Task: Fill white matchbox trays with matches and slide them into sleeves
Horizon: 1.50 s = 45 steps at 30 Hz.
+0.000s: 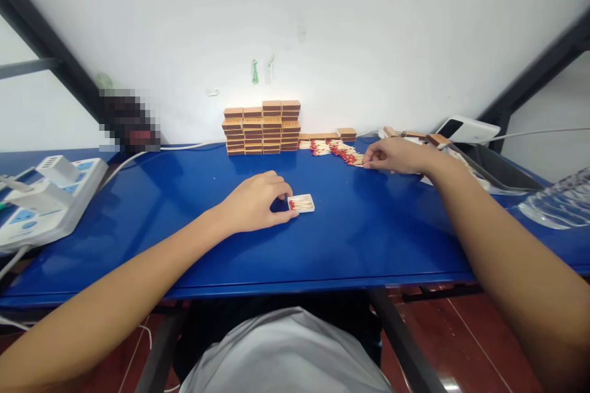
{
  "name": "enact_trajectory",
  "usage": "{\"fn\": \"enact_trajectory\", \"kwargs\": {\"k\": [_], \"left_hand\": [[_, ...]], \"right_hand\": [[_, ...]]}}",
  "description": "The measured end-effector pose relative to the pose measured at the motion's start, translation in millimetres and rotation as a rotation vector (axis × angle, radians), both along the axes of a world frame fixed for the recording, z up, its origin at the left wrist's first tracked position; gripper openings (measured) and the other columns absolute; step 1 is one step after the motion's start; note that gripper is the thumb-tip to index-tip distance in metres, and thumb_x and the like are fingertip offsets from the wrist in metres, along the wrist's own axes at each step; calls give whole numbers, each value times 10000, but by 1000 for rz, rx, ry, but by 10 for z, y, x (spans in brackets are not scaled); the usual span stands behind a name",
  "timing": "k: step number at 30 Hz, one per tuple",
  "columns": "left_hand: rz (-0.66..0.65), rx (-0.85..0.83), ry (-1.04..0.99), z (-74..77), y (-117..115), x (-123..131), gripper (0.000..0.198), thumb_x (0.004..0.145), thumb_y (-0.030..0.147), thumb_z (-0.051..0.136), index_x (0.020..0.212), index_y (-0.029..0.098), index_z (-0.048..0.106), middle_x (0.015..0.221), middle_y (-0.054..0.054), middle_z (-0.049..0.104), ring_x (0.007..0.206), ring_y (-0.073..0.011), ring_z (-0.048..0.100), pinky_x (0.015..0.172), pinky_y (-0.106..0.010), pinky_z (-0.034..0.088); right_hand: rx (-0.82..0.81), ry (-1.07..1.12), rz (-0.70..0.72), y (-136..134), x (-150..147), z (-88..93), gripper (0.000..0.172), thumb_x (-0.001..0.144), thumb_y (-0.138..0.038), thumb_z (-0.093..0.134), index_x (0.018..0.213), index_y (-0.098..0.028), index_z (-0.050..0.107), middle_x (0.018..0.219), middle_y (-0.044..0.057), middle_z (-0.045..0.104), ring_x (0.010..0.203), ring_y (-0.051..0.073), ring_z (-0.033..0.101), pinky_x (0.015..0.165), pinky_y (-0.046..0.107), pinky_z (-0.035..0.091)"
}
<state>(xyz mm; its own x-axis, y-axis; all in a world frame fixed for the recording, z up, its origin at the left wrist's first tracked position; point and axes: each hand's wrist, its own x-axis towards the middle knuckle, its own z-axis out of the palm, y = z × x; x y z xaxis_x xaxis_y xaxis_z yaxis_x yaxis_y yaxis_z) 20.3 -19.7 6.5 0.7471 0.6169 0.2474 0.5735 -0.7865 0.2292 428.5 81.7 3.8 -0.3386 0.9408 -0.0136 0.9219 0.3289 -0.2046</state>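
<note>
My left hand [259, 201] grips the left end of a small white matchbox tray [310, 206] between thumb and fingers, on the blue tabletop. Inside the tray lie several red-tipped matches [302, 203]. Farther back and to the right, my right hand [391, 155] has its fingertips pinched at the right end of a loose pile of matches [338, 148]. Whether a match is between those fingertips is hidden. Left of the pile, closed matchboxes [262, 129] stand stacked in columns against the wall.
A white power strip [69, 209] with plugs sits at the left. More matchboxes [437, 140], a white device [470, 129], a dark grey bin [500, 169] and clear plastic [560, 199] crowd the right side. The blue table [276, 258] ends at its front edge before my lap.
</note>
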Motion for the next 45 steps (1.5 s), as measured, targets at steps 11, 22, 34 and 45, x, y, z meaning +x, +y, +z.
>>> {"fn": "enact_trajectory", "kwargs": {"k": [11, 22, 34, 45], "left_hand": [[-2, 16, 11, 0, -1, 0, 261, 985, 434, 750, 1082, 192, 756, 1014, -74, 761, 975, -256, 668, 793, -367, 505], [1, 6, 10, 6, -6, -1, 258, 984, 433, 748, 1088, 197, 759, 1019, -73, 758, 970, -255, 667, 795, -366, 508], [-3, 8, 3, -5, -1, 5, 243, 983, 426, 744, 1078, 203, 756, 1003, -69, 756, 978, -259, 664, 815, -371, 509], [0, 10, -15, -21, 8, 18, 224, 986, 425, 741, 1021, 204, 735, 956, -61, 729, 965, -255, 646, 832, -369, 502]], "right_hand": [[-114, 19, -37, -45, -57, 66, 338, 846, -581, 705, 883, -252, 772, 715, 30, 701, 701, 235, 642, 766, 407, 468], [-115, -12, -52, -61, -87, 64, 290, 841, -535, 703, 873, -256, 772, 767, 44, 748, 709, 234, 656, 700, 372, 480], [-97, 165, 190, -503, -673, 288, 375, 910, -589, 651, 927, -232, 766, 811, 61, 756, 720, 220, 643, 666, 334, 463], [29, 216, 464, -976, -1506, 156, 91, 969, -276, 617, 936, -216, 677, 954, 71, 706, 780, 202, 601, 706, 321, 395]]}}
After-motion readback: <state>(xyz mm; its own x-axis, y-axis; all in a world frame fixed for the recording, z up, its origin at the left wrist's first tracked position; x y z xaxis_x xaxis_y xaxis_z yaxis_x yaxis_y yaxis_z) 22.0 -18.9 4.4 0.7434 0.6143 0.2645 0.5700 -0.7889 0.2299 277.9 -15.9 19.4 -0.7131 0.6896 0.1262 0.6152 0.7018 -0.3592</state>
